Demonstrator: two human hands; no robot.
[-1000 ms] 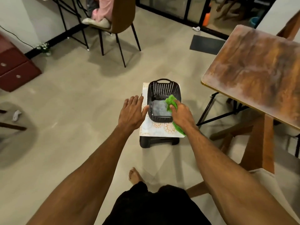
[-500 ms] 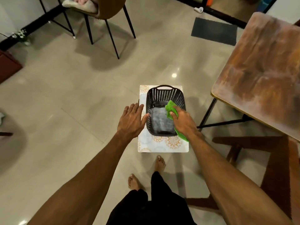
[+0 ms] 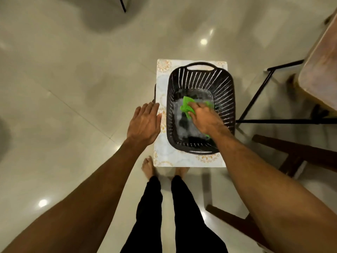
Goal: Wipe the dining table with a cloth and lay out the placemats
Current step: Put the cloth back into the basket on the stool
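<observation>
A black slatted plastic basket stands on a low stool with a patterned pale top. My right hand reaches down inside the basket and is closed on a green cloth. Grey and dark folded material lies on the basket floor, blurred. My left hand hovers open, fingers spread, at the stool's left edge beside the basket. The brown wooden dining table shows only its corner at the right edge.
Black metal table legs stand right of the stool. Dark wooden chair or bench parts lie at lower right. My bare feet stand right at the stool's near edge. Glossy tiled floor stretches to the left.
I have stepped up to the stool and the view tilted straight down. My right hand went from the basket's rim down inside it with the green cloth. The left hand stayed beside the basket.
</observation>
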